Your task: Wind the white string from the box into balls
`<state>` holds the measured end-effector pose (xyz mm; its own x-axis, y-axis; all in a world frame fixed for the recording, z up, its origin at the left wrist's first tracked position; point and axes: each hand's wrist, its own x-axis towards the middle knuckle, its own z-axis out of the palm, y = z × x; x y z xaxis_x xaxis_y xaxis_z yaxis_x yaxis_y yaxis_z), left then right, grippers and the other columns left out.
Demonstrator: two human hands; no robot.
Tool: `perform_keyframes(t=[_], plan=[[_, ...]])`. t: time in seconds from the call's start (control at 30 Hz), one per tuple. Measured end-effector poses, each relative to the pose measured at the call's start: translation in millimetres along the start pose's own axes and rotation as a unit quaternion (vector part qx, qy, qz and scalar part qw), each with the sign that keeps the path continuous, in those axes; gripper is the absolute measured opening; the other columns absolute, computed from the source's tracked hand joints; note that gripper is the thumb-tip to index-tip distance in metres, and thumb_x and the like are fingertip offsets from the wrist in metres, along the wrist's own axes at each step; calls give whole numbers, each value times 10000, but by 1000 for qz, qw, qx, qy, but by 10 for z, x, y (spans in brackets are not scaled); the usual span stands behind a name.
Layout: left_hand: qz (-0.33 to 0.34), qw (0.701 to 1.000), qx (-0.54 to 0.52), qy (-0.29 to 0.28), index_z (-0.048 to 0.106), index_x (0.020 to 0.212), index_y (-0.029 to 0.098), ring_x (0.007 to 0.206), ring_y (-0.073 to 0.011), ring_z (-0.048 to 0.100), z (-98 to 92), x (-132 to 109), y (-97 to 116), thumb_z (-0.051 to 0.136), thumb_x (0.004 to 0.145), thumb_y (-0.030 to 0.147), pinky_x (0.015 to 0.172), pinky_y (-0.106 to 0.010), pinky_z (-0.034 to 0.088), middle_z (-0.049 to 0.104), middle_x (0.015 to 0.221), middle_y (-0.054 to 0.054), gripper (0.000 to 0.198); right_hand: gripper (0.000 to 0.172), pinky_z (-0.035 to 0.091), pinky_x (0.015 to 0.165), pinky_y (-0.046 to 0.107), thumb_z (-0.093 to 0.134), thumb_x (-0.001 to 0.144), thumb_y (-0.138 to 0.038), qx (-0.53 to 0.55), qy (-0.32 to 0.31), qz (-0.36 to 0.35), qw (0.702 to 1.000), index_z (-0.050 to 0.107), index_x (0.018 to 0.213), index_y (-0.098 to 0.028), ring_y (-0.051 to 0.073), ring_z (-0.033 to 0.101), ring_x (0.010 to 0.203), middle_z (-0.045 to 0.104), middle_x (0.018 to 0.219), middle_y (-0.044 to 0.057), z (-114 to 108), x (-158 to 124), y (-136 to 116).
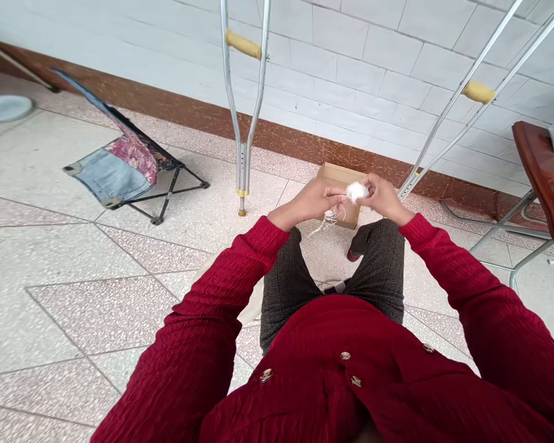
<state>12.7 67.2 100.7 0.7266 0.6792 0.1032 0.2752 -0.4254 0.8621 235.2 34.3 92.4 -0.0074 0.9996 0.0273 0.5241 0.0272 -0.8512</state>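
Seated person viewed from above, both hands raised together over the knees. The left hand [314,200] and the right hand [386,197] meet at a white tuft [356,191] of fluffy fibre, each with its fingers curled in and its fingertips pinched on one side of the tuft; the tuft lies between the two hands and touches both. Pale loose strands [331,216] hang from under the left hand's fingers towards the lap. Whether they join the tuft cannot be told.

Just beyond the hands, an open cardboard box [338,174] stands on the tiled floor [74,258], partly hidden by the fingers. Beyond the left hand and somewhat to its left, an upright crutch [242,123] leans on the white wall [373,55]. Beyond the right hand, a second, tilted crutch [461,92] slants up and away, its lower end near that wrist. Well to the right stands a brown seat [542,178] on a metal frame. Well to the left, a low folding chair [124,166] sits on the floor. Bare floor lies between the left hand and that chair; the right side is more closely bounded.
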Motion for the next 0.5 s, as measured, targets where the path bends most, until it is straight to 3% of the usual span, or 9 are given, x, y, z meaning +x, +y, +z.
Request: perform_keyframes(t=[0.07, 0.13, 0.33, 0.5], plan=[[23, 996, 72, 49, 730, 691, 190, 671, -154, 572, -45, 42, -66, 636, 877, 300, 748, -294, 442, 642, 634, -3, 236, 387, 503, 484, 243, 809, 585, -226, 117, -84, 52, 988, 580, 896, -202, 134, 578, 644, 642, 808, -16, 138, -176, 47], [49, 990, 116, 69, 724, 688, 206, 722, -168, 580, -41, 79, -119, 651, 860, 272, 819, -310, 439, 640, 642, 0, 197, 411, 542, 498, 244, 821, 591, -242, 208, -119, 78, 968, 583, 925, -210, 123, 598, 630, 657, 790, -33, 236, -323, 28], [46, 993, 81, 76, 737, 778, 198, 759, -174, 604, 75, 106, -249, 563, 917, 261, 752, -286, 411, 717, 784, -25, 232, 397, 607, 579, 231, 841, 622, -242, 328, -124, 147, 925, 641, 963, -201, 104, 659, 619, 708, 826, -11, 224, -431, -143], [4, 997, 21, 73, 724, 717, 158, 676, -148, 584, 127, 63, -416, 578, 884, 243, 688, -258, 396, 690, 690, -9, 238, 448, 637, 685, 232, 840, 667, -242, 384, -140, 151, 900, 667, 1077, -198, 123, 706, 719, 745, 954, 29, 105, -407, -299]])
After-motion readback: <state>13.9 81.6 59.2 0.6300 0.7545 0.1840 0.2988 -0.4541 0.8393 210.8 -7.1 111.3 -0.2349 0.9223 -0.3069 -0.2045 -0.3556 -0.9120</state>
